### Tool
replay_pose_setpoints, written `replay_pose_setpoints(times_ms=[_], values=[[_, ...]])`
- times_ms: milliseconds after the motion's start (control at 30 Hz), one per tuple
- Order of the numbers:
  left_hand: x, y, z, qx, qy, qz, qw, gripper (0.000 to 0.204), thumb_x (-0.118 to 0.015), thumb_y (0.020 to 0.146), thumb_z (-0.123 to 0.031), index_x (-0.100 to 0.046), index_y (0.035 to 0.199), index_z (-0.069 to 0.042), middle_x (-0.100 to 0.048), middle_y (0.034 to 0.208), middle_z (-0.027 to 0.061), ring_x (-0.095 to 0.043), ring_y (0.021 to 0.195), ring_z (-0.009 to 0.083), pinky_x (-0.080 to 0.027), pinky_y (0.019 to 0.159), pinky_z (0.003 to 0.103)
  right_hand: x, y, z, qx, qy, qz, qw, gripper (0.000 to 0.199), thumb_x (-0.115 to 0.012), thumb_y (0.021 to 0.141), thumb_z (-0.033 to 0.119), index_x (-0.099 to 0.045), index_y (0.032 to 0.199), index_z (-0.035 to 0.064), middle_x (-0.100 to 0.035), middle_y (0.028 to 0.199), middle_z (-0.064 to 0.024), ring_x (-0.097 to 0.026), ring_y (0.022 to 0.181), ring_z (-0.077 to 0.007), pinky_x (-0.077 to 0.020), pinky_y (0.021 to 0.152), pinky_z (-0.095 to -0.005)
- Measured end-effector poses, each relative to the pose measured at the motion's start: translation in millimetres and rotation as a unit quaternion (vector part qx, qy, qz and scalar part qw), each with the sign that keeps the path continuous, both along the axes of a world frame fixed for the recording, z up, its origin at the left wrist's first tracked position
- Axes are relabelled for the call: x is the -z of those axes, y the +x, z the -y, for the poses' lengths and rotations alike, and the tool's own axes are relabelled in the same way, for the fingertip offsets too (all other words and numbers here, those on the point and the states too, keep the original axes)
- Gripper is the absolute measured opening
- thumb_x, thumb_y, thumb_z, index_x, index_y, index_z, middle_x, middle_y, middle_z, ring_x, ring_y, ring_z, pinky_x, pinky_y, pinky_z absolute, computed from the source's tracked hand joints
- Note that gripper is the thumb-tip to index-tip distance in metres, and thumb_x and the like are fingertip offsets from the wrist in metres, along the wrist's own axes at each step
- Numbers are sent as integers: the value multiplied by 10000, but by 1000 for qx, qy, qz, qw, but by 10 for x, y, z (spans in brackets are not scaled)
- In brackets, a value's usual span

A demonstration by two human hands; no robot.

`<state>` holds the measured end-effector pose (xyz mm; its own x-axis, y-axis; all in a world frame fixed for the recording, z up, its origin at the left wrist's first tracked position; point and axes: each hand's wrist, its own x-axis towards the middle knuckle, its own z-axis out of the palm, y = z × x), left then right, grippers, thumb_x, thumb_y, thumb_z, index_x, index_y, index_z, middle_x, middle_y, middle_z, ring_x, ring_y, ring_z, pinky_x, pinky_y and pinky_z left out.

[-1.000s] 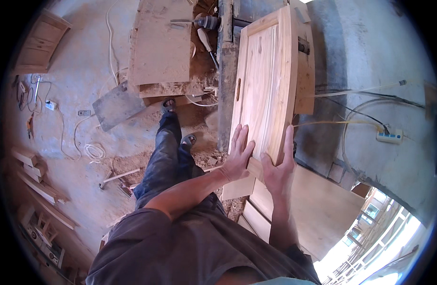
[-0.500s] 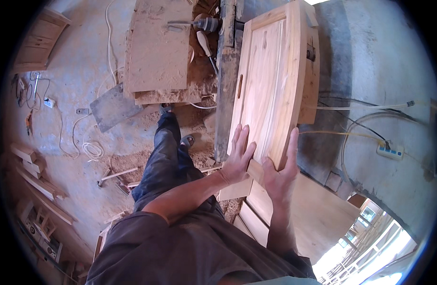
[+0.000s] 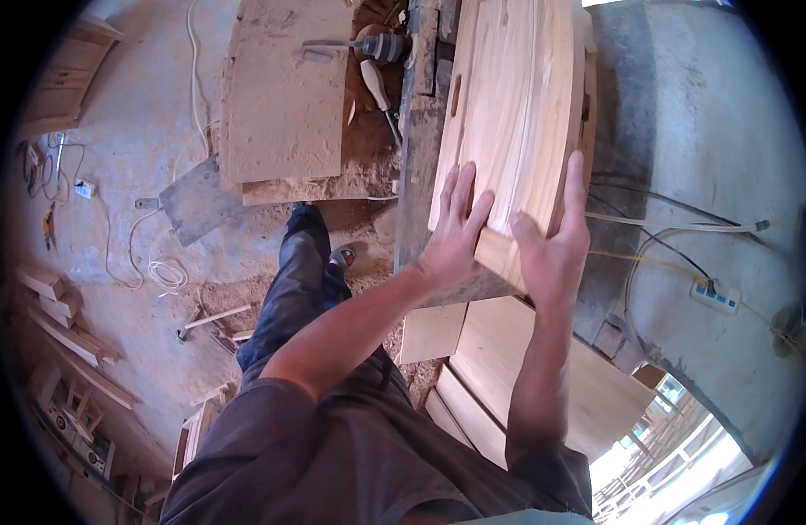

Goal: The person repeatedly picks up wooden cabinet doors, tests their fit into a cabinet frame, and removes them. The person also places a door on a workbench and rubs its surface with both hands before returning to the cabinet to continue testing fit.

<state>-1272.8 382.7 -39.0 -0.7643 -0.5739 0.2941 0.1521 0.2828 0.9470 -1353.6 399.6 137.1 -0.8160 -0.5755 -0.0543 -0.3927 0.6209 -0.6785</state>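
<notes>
A pale wooden panel door [image 3: 499, 122] with a framed face and a small slot lies on the dark workbench [image 3: 416, 184], its near end toward me. My left hand [image 3: 455, 236] presses on the near end of its face, fingers stretched out and lying flat. At the near right corner, my right hand [image 3: 553, 254] grips the door, thumb on the face and fingers straight along the right side edge. The fingers' undersides are hidden from view.
Left of the bench is a dusty board [image 3: 285, 96], with a drill chuck [image 3: 381, 45] and a white-handled screwdriver [image 3: 377, 86] beside it. Flat sheets [image 3: 569, 376] lean below the bench. Cables run to a power strip [image 3: 716, 296] at right. Sawdust and timber [image 3: 66, 332] lie on the floor.
The panel door has slid away from me along the bench. Both hands have moved forward with it, arms stretched further, still in contact at its near end.
</notes>
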Motion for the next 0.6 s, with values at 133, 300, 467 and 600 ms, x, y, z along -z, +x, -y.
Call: replay_pose_setpoints(times_ms=[133, 300, 467, 600], values=[[-17, -399, 363, -15, -19, 31, 999, 1102, -810, 562, 91, -288, 1518, -78, -45, 1646, 310, -87, 1484, 607, -297, 1194, 618, -35, -401, 390, 7, 30, 6, 999, 888, -648, 785, -5, -298, 1600, 34, -504, 1511, -231, -582, 1301, -297, -468, 1074, -369], [-55, -887, 862, -12, -14, 65, 998, 1048, -724, 603, 109, -277, 1533, -74, -78, 1627, 333, -102, 1481, 596, -258, 1207, 611, 31, -965, 832, 12, 31, -2, 999, 911, -694, 758, 59, -334, 1595, 63, -558, 1455, -239, -607, 1275, -315, -467, 1068, -378], [-68, -1337, 1321, -25, -28, 76, 996, 980, -699, 670, 54, -267, 1544, -42, -132, 1606, 339, -149, 1483, 554, -240, 1221, 564, 104, -1507, 1249, -22, 47, -74, 996, 941, -743, 712, 119, -368, 1568, 6, -643, 1308, -255, -666, 1154, -304, -489, 1027, -358], [-67, -1636, 1619, -32, -34, 72, 996, 945, -677, 717, 21, -245, 1555, -43, -146, 1589, 354, -171, 1466, 562, -261, 1211, 567, 57, -1729, 1600, -7, 33, -44, 998, 928, -731, 705, 69, -379, 1561, -3, -671, 1254, -241, -688, 1099, -286, -509, 996, -357]])
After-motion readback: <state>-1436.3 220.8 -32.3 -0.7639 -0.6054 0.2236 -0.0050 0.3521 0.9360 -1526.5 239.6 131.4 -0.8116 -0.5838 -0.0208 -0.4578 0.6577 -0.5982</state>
